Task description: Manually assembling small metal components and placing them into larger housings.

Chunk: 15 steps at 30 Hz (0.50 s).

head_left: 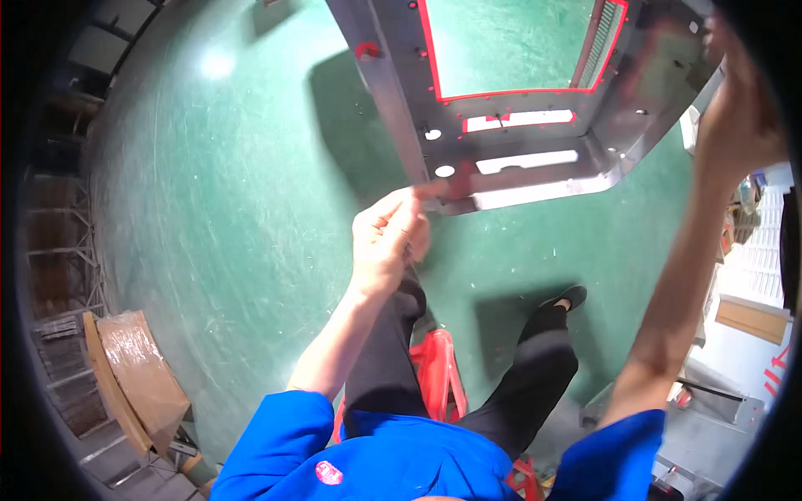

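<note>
A large grey sheet-metal panel (522, 107) with folded edges hangs tilted above the floor at the upper right. Its big rectangular opening is lined with a red border, and smaller slots and round holes run below it. At the panel's lower left corner, my left hand (388, 238) is closed, its fingers curled against the edge. My right hand (743, 121) is raised at the panel's right edge. Motion smears its fingers, and part of it runs into the dark rim of the view, so its grip is unclear.
I sit with legs apart on a red stool (436, 376) over a green floor (225, 209). Shelving (63, 242) lines the left side, with a wrapped brown cardboard piece (142, 367) by it. White and grey parts (756, 275) are stacked at the right.
</note>
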Tool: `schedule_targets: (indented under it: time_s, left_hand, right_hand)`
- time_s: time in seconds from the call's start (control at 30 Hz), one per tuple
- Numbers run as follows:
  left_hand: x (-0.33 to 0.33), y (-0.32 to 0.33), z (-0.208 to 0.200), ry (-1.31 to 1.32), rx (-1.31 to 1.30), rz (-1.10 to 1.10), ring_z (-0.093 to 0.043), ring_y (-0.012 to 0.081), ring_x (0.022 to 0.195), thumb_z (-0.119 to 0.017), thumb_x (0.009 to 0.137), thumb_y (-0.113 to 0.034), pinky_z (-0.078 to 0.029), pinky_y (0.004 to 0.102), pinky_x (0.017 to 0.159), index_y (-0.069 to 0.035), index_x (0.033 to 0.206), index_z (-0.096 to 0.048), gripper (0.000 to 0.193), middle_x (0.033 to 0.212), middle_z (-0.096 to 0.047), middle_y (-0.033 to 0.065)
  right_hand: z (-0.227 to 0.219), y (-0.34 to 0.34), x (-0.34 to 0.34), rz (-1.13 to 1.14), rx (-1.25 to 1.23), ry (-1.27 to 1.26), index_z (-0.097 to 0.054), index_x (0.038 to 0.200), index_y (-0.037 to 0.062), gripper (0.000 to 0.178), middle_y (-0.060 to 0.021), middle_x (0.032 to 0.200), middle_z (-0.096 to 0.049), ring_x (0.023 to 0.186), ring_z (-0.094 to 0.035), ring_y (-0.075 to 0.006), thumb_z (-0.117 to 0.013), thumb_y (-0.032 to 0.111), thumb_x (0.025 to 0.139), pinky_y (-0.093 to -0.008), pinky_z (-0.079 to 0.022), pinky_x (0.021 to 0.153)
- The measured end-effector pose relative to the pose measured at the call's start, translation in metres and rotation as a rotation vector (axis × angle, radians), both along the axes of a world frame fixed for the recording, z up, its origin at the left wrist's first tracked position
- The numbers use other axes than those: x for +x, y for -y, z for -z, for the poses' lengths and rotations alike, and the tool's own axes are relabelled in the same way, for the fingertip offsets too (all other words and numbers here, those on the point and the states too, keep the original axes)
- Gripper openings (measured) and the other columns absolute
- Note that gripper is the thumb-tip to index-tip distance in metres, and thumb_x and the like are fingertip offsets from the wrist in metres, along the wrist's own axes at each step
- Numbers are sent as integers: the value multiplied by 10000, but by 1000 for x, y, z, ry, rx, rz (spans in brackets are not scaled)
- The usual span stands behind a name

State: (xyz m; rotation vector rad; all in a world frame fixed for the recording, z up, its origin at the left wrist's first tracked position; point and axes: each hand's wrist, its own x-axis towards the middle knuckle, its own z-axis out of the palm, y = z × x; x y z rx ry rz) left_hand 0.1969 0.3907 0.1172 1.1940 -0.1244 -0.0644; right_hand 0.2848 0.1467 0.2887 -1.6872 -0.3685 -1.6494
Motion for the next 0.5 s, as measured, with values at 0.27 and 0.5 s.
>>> schedule_targets:
  time_s: [0.27, 0.5]
  left_hand:
    - [4, 87, 43, -131, -119, 149, -342, 45, 494, -387, 1010, -239, -262, 204, 439, 35, 1304, -478, 412, 608, -396, -36]
    - [5, 126, 67, -75, -135, 159, -343, 47, 495, -349, 1020, -272, -254, 208, 433, 32, 1274, -500, 424, 620, -396, -29]
  right_hand:
    - [182, 2, -77, -794, -71, -1142, -676, 912, 1, 202, -61, 787, -608, 607, -550, -114, -719, 29, 716, -253, -447, 569]
    - [194, 31, -61, -863, -118, -1066, -656, 838, -30, 124, -77, 814, -636, 611, -572, -126, -701, -5, 725, -252, -452, 563]
